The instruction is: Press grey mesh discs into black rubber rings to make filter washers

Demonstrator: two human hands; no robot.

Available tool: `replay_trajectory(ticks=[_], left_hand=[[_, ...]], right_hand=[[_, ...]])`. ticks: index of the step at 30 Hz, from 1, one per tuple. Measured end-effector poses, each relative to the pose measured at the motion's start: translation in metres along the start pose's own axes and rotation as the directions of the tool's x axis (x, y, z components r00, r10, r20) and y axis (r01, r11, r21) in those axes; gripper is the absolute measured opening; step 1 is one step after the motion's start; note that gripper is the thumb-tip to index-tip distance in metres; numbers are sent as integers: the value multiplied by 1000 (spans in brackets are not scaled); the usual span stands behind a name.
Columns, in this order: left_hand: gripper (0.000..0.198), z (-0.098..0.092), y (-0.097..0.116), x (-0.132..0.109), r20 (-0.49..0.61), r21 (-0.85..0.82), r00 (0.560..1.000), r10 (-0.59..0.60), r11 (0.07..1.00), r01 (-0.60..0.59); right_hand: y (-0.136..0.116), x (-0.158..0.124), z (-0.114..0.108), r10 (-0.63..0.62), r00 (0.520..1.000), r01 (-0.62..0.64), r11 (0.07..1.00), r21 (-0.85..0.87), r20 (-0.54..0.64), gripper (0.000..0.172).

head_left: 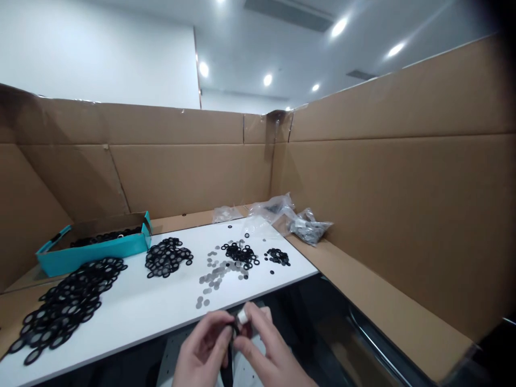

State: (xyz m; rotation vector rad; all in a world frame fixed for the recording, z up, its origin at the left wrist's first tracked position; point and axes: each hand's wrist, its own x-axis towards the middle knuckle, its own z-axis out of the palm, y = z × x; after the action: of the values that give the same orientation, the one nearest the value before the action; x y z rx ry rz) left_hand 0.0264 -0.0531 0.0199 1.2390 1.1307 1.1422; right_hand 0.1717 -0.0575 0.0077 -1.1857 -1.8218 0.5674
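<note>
Just beyond the board's front edge, my left hand [206, 346] pinches a small black ring [235, 327] between thumb and fingers. My right hand [271, 346] meets it from the other side, thumb and forefinger closed near the ring. A white cover [242, 316] shows at the right fingertips. Whatever those right fingers grip is too small and hidden to make out. On the white board [133, 306] above my hands lie scattered grey translucent discs [215, 277], a pile of small black rings [241, 255] and a cluster of smaller black pieces [278, 257].
Larger black rings form a long heap [72, 301] and a rounder pile [167, 258] at the left. Behind them stands a teal box [97, 256] holding black pieces. Clear plastic bags [309, 228] lie at the back right. Cardboard walls [189, 172] surround the board.
</note>
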Motion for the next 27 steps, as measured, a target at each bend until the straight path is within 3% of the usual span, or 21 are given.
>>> replay_trajectory(ticks=[3,7,13,15,20,24,27], left_hand=[[32,3,16,15,7,-27,999,44,999,-44],[26,2,33,30,42,99,986,160,982,-163],[25,5,43,35,2,128,977,213,969,-212],[22,5,43,36,35,110,976,216,970,-218],[23,2,43,38,262,62,959,110,990,-130],[27,1,42,39,277,-41,959,60,998,-51],[29,2,42,39,289,-57,956,43,998,-28]], right_hand=[[5,16,-5,32,997,-26,996,89,-64,18],[5,33,-14,34,999,-33,998,51,-24,22],[-3,31,-17,106,989,-98,992,81,-106,23],[-3,31,-18,104,988,-92,990,103,-117,25],[-5,36,-25,67,997,-67,998,16,-33,32],[-8,37,-30,-34,997,36,999,-27,75,31],[-8,36,-34,-95,992,100,994,-50,81,28]])
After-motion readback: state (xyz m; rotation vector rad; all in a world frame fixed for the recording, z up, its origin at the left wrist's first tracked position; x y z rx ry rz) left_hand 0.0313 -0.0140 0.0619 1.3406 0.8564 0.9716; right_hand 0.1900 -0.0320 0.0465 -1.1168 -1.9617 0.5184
